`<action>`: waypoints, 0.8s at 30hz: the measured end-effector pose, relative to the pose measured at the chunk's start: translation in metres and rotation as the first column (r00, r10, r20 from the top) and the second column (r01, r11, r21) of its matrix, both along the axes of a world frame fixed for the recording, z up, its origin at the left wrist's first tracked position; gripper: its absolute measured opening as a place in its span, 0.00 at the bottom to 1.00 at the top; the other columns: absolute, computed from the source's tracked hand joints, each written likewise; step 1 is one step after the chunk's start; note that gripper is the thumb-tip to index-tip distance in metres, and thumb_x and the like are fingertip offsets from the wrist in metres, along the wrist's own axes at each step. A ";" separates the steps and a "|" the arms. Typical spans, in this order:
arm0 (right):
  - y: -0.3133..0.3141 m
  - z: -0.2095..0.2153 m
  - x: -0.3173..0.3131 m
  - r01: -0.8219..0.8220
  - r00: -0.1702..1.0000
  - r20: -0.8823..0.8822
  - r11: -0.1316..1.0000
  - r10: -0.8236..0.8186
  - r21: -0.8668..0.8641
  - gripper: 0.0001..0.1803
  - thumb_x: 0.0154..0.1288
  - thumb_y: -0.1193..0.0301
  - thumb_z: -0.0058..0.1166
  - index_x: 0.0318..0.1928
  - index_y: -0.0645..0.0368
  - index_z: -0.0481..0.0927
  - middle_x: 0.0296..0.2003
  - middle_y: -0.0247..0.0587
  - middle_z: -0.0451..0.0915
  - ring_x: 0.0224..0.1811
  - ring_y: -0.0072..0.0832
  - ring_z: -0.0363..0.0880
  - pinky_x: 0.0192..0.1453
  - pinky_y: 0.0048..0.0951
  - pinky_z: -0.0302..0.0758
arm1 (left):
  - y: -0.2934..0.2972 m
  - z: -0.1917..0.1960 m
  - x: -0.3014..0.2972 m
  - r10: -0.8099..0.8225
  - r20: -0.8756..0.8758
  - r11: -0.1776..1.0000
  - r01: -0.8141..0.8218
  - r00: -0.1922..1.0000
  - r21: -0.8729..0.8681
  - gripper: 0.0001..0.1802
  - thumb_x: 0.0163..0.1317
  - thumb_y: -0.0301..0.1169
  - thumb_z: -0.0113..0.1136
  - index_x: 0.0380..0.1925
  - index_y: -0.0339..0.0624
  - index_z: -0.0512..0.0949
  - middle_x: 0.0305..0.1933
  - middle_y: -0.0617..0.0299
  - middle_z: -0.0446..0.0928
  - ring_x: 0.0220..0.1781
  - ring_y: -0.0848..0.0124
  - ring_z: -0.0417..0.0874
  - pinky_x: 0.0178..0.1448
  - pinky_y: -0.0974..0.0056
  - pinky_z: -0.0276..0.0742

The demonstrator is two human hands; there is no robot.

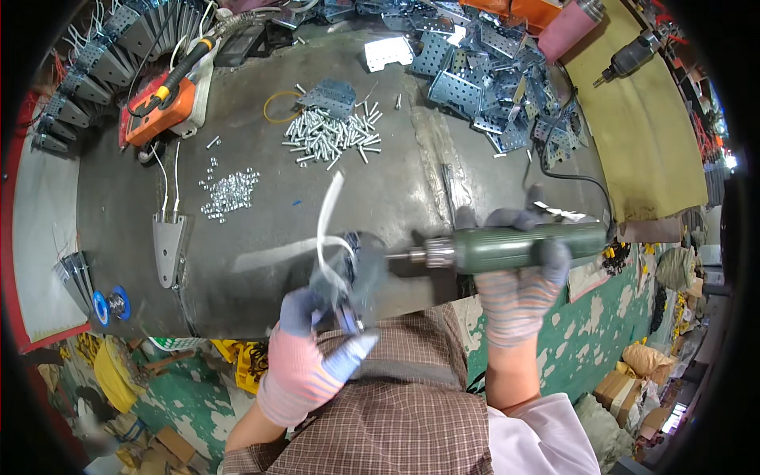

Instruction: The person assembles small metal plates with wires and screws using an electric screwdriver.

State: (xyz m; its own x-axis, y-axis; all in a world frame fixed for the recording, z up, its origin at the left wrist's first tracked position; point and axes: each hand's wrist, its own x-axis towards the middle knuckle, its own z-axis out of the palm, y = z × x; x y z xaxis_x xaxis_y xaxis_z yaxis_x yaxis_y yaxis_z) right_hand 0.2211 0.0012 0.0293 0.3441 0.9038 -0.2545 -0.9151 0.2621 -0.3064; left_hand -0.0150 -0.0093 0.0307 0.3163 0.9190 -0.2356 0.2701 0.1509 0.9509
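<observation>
Bracket (356, 277), grey sheet metal with white wires (328, 229) trailing off it, sits at the near table (261, 182) edge, pinched in the gloved left hand (305, 360); fingers wrapped shut around its lower end. Looks motion-blurred, so exact shape is unclear. Driver (514, 245), green barrel, is held level in the gloved right hand (518, 297), full fist round the body, bit touching the bracket's right side. Judging by look: bracket is light, stiff, sharp-edged, likely to twist under torque, so grip it low and clear of the bit; wires are limp, keep them out of the chuck. Driver is heavier, best held mid-barrel. Farther back: screws (332, 134), nuts (229, 192), more brackets (491, 71), an orange tool (162, 107).
</observation>
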 end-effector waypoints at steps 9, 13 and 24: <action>-0.017 -0.026 0.016 -0.088 0.985 -0.150 0.995 0.081 -0.037 0.34 0.51 0.71 0.62 0.62 0.55 0.69 0.37 0.34 0.80 0.49 0.32 0.75 0.73 0.57 0.52 | 0.017 -0.043 -0.002 -0.129 -0.320 0.623 0.328 0.939 0.711 0.11 0.45 0.21 0.58 0.32 0.44 0.76 0.55 0.49 0.77 0.58 0.49 0.76 0.64 0.44 0.68; -0.024 -0.036 0.026 -0.085 0.988 -0.134 0.996 0.079 -0.041 0.34 0.52 0.69 0.61 0.62 0.55 0.68 0.39 0.35 0.81 0.48 0.34 0.77 0.71 0.53 0.57 | 0.026 -0.036 -0.008 -0.137 -0.136 0.793 0.191 0.981 0.578 0.12 0.50 0.19 0.55 0.35 0.43 0.77 0.50 0.50 0.78 0.48 0.50 0.80 0.57 0.49 0.74; -0.019 -0.031 0.028 -0.092 0.988 -0.124 0.995 0.088 -0.025 0.37 0.53 0.69 0.61 0.65 0.55 0.66 0.44 0.39 0.78 0.48 0.32 0.77 0.72 0.53 0.55 | 0.091 -0.053 -0.049 0.565 -0.607 0.585 0.247 0.558 0.772 0.10 0.56 0.28 0.59 0.39 0.42 0.80 0.40 0.54 0.78 0.44 0.56 0.77 0.49 0.54 0.70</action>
State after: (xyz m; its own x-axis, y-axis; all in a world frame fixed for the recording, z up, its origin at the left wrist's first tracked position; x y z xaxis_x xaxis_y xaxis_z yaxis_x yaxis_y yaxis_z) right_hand 0.2488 -0.0174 -0.0019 0.2264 0.9207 -0.3178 -0.9657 0.1696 -0.1967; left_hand -0.0636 0.0817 -0.0218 0.2174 0.8534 0.4737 0.9412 -0.3120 0.1301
